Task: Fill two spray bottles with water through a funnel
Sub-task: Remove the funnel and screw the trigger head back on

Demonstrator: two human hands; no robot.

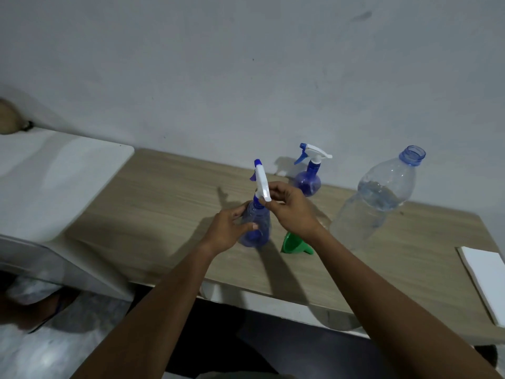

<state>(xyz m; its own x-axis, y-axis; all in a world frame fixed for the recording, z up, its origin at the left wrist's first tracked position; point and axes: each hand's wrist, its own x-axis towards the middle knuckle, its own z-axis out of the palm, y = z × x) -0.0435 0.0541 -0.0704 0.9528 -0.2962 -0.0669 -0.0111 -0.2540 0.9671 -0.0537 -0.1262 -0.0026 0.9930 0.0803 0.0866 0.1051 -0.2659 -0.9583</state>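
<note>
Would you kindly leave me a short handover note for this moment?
Left hand holds the body of the near translucent blue plastic spray bottle; right hand pinches its white trigger head.
Second blue spray bottle stands by the wall, head on. Green plastic funnel lies on its side on the wooden table beside the near bottle. Big clear plastic water bottle stands uncapped, part full.
Fill levels unclear; the funnel is in neither bottle, so check both before pouring.

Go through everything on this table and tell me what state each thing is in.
Near blue translucent spray bottle: upright, white trigger head on.
Left hand: grips that bottle's body.
Right hand: pinches its trigger head.
Far blue spray bottle: upright, head on, untouched.
Large clear plastic water bottle: uncapped, partly full.
Green plastic funnel: lying on its side.
</note>
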